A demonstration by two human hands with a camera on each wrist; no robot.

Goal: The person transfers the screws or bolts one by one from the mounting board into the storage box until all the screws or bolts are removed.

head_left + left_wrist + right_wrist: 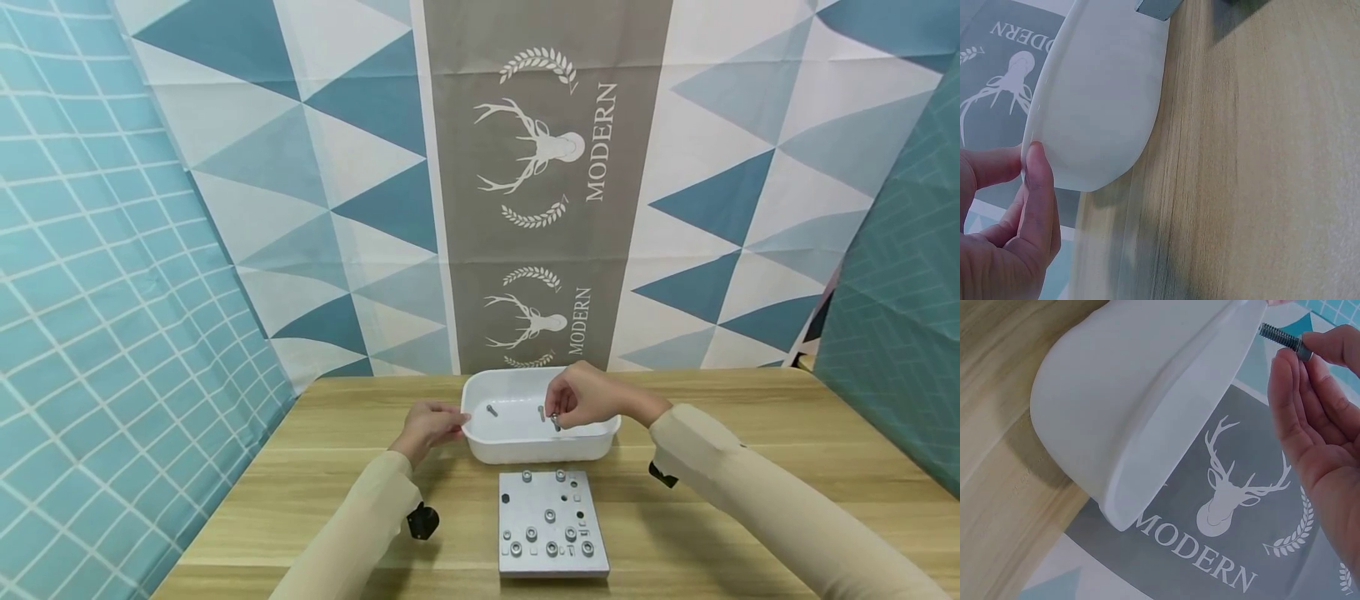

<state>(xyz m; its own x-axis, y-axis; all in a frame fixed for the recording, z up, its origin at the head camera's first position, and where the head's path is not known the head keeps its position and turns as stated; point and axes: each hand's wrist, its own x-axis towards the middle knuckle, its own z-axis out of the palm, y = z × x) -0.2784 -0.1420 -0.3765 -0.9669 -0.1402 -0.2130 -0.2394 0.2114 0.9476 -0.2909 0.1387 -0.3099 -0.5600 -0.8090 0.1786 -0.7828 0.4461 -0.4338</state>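
Observation:
A white plastic bin [536, 451] stands on the wooden table, with two loose bolts lying inside it, one bolt [492, 410] toward the left. My left hand [430, 427] pinches the bin's left rim between thumb and fingers, as the left wrist view also shows. Above the bin, my right hand [588, 395] holds a socket-head bolt [1284, 339] by its head between thumb and fingertips. The bolt's threaded end sticks out from the fingers. In front of the bin lies a silver metal plate [522, 508] with several bolts seated in it and some open holes.
The wooden table [300, 500] extends to both sides of the plate. Behind it hangs a patterned cloth [390, 208] with deer heads and triangles. Blue tiled cloth [112, 292] borders the left side, and a teal cloth [900, 317] the right.

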